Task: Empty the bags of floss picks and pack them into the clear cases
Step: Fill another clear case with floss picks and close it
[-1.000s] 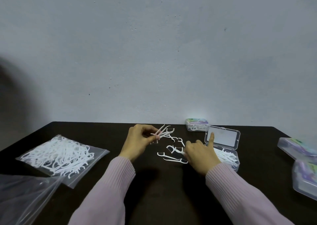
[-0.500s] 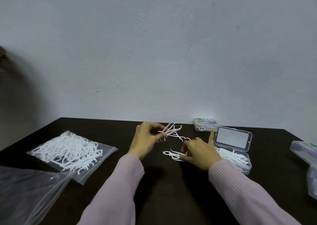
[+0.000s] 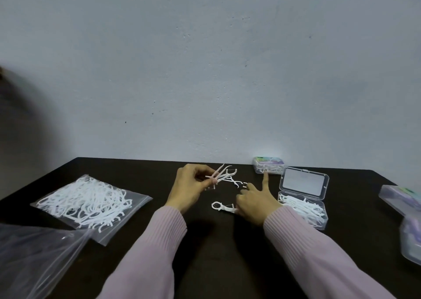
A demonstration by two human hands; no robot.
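Observation:
My left hand (image 3: 190,188) pinches a small bunch of white floss picks (image 3: 222,173) above the dark table (image 3: 223,264). My right hand (image 3: 256,202) rests on the table just right of it, index finger straight, the other fingers curled onto loose floss picks (image 3: 222,206) lying there. A few more picks (image 3: 237,181) lie between the hands. An open clear case (image 3: 303,207), partly filled with picks, sits right of my right hand with its lid raised. A sealed bag of floss picks (image 3: 88,202) lies at the left.
A closed filled case (image 3: 268,164) stands at the table's back edge by the wall. Two more closed cases (image 3: 403,199) sit at the far right edge. An empty clear bag (image 3: 34,257) lies at the near left corner.
The view has shifted slightly. My right hand has drawn the loose picks a little toward me and its index finger points up. The left hand keeps its bunch.

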